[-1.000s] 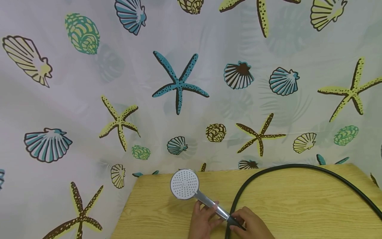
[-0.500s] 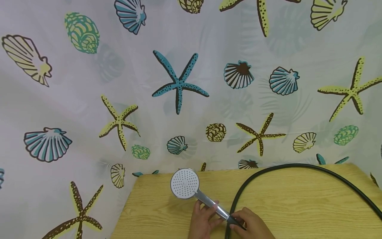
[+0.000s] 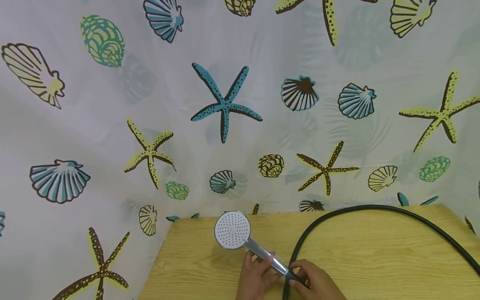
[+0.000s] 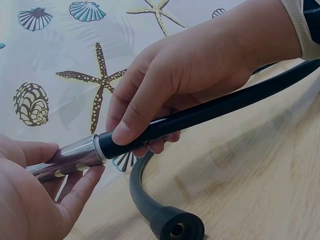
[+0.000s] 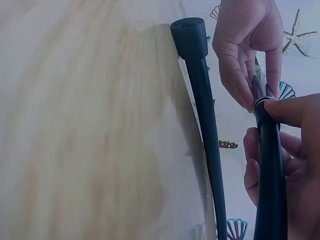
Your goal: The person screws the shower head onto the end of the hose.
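A chrome hand shower head (image 3: 232, 230) with a round, white, dotted face is held slanting above the wooden table. My left hand (image 3: 255, 277) grips its chrome handle (image 3: 276, 265). At the handle's lower end, my right hand (image 3: 318, 280) pinches the end of a black shower hose (image 4: 215, 112), thumb on top and fingers beneath in the left wrist view. The hose end meets the handle's rim, where a thin pale ring (image 4: 98, 148) shows. How far it is screwed in, I cannot tell.
The hose's other end, a flared black connector (image 4: 177, 225) with a hollow centre, lies near the hands. A long loop of hose (image 3: 369, 207) arcs rightward over the wooden table (image 3: 378, 250). A white curtain (image 3: 262, 125) printed with shells and starfish stands behind.
The fingers of my right hand have shifted slightly on the hose end, the index finger moving a little left. My left hand and the shower head have stayed almost in place.
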### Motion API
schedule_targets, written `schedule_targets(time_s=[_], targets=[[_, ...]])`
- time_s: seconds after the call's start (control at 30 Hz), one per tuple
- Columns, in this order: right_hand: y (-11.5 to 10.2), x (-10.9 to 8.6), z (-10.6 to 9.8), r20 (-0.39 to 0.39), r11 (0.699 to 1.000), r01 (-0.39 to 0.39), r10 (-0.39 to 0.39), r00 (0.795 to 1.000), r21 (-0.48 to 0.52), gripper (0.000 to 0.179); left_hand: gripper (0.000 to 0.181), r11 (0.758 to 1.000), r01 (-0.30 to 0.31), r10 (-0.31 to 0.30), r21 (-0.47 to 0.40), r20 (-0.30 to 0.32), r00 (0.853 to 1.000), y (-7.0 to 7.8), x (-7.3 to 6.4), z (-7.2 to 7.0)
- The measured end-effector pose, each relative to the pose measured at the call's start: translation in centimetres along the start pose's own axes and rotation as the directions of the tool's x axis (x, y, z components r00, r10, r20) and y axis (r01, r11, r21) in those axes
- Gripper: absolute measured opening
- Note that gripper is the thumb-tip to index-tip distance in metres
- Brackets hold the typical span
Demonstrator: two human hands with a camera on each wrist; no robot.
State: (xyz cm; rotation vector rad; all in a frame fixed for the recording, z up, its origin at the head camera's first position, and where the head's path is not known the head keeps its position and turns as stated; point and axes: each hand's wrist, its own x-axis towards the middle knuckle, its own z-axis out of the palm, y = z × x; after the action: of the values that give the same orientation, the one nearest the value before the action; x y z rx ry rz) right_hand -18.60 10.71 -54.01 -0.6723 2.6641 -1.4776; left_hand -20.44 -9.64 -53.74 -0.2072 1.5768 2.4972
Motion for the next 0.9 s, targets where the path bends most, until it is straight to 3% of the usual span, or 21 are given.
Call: schedule_targets(time_s=[0.27, 0.9], targets=[[-0.02, -0.07, -0.12, 0.009, 0.999, -0.019, 0.019, 1.000, 0.027, 0.019, 0.072, 1.000, 0.000, 0.000, 0.001, 0.003, 1.000, 0.00, -0.16, 0.15], [0.39, 0.13, -0.24, 0.112, 0.999, -0.037, 0.034, 0.993, 0.024, 0.026, 0.073, 1.000, 0.002, -0.002, 0.011, 0.000, 1.000, 0.00, 0.01, 0.07]])
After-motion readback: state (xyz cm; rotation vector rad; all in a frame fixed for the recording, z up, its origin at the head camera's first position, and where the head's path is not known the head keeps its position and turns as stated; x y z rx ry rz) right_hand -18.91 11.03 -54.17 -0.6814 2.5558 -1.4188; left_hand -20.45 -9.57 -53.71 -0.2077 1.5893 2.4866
